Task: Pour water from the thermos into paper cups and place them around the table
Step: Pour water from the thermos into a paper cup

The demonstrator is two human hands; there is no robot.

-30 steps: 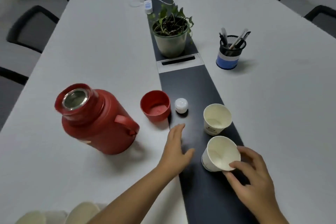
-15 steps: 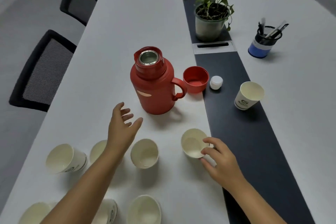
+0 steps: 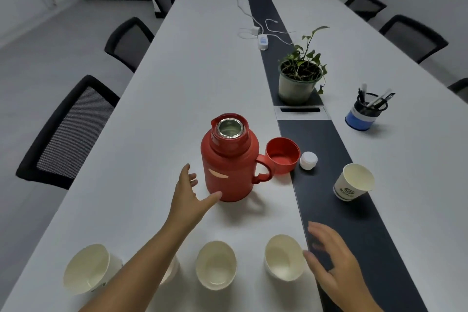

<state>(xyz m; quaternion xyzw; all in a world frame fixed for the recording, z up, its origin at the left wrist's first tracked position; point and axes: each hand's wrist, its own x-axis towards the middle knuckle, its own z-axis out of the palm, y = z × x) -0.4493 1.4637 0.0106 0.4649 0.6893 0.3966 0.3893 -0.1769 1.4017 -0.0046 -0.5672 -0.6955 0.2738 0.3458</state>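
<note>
A red thermos [image 3: 229, 159] stands upright with its mouth uncovered in the middle of the white table [image 3: 177, 83]. Its red lid cup [image 3: 282, 154] and white stopper [image 3: 308, 160] lie just to its right. My left hand [image 3: 188, 194] is open, its thumb close to the thermos's base. A row of paper cups runs along the near edge: one [image 3: 87, 268] at the left, one [image 3: 216, 267] in the middle, one [image 3: 283, 257] at the right. My right hand [image 3: 331, 261] is open beside that right cup, apart from it. Another cup [image 3: 353, 181] stands on the dark strip.
A potted plant [image 3: 300, 78] and a blue pen holder [image 3: 367, 111] stand beyond the thermos. A white charger and cables [image 3: 262, 39] lie farther up the dark centre strip [image 3: 329, 185]. Black mesh chairs [image 3: 68, 132] line both sides of the table.
My right hand let go of the paper cup, which now stands in the near row. My left hand moved from the cups up to the thermos's base. The view lifted.
</note>
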